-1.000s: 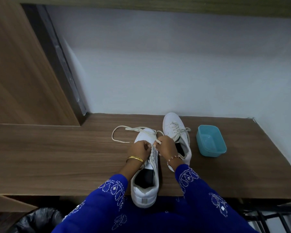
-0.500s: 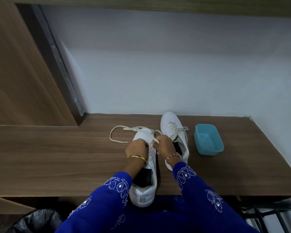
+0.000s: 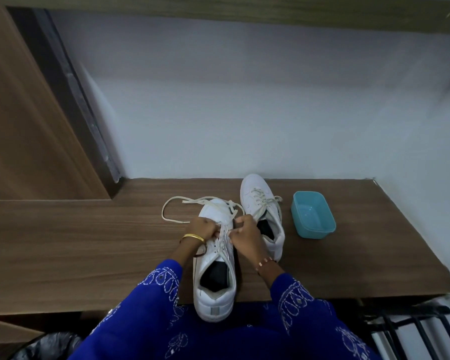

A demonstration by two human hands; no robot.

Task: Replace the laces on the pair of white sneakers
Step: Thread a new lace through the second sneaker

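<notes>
A white sneaker (image 3: pixel 213 276) lies toe-away on the wooden desk (image 3: pixel 89 242), its heel hanging over the front edge. My left hand (image 3: pixel 202 227) and my right hand (image 3: pixel 246 233) meet over its eyelets, each pinching the cream lace (image 3: pixel 172 202), whose free length loops out to the left beyond the toe. The second white sneaker (image 3: pixel 260 203) stands just to the right, laced, partly behind my right hand.
A small teal plastic tub (image 3: pixel 312 214) sits on the desk right of the shoes. A white wall rises behind the desk, with a wooden panel at the left. A black bin bag (image 3: pixel 47 344) is below left, and a dark metal rack (image 3: pixel 411 326) below right.
Both hands stay on the lace at the near sneaker's eyelets, with only slight finger movement. The view has shifted a little.
</notes>
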